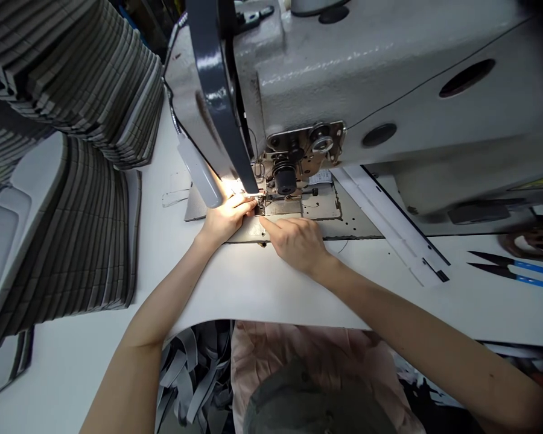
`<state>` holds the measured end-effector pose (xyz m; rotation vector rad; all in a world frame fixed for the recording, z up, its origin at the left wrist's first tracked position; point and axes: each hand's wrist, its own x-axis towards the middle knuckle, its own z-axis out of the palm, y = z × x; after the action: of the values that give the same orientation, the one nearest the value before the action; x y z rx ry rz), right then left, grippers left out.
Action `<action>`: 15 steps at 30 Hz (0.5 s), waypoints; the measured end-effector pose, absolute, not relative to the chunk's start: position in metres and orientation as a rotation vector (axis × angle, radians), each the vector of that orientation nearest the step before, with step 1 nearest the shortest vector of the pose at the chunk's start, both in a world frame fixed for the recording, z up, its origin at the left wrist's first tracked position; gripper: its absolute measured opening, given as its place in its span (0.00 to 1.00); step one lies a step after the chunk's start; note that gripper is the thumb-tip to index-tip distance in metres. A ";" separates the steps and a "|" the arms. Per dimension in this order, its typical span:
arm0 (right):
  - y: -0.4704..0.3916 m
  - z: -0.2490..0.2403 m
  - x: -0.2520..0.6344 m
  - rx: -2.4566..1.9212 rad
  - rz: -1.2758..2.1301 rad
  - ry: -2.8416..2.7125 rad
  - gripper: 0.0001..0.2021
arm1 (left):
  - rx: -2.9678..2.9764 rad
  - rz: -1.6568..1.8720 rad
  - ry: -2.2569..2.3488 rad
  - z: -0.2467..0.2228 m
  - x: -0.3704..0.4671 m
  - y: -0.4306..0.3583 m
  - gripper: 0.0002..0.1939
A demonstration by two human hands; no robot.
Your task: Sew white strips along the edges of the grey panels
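A grey industrial sewing machine [380, 66] fills the upper right, with its presser foot [259, 206] lowered over the metal plate. My left hand [226, 220] lies just left of the foot under a bright lamp, its fingers pressed together with the tips close to the needle area. To the right of the foot, my right hand [298, 241] rests on the machine bed with the index finger pointing at the foot and the other fingers curled under. Whatever lies beneath either hand's fingertips is hidden or too small to make out.
Tall stacks of grey padded pieces [76, 235] stand on the white table [199, 295] at the left. A white guide strip [389, 223] and blue-handled thread snips [516, 268] lie on the right. Grey fabric strips [194, 374] hang below the table edge.
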<state>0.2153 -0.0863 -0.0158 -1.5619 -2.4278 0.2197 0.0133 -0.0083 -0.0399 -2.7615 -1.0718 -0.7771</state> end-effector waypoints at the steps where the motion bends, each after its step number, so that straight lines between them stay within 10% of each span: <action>1: -0.086 -0.016 0.215 -1.563 0.223 -2.429 0.18 | -2.769 -0.768 -1.071 -0.040 0.013 -0.008 0.15; 15: -0.085 -0.016 0.215 -1.559 0.276 -2.443 0.19 | -2.774 -0.827 -1.050 -0.040 0.013 -0.007 0.14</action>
<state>0.2152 -0.0854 -0.0164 -1.5591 -2.4428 0.2764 0.0128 -0.0066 -0.0398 -2.7737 -1.0496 -0.8274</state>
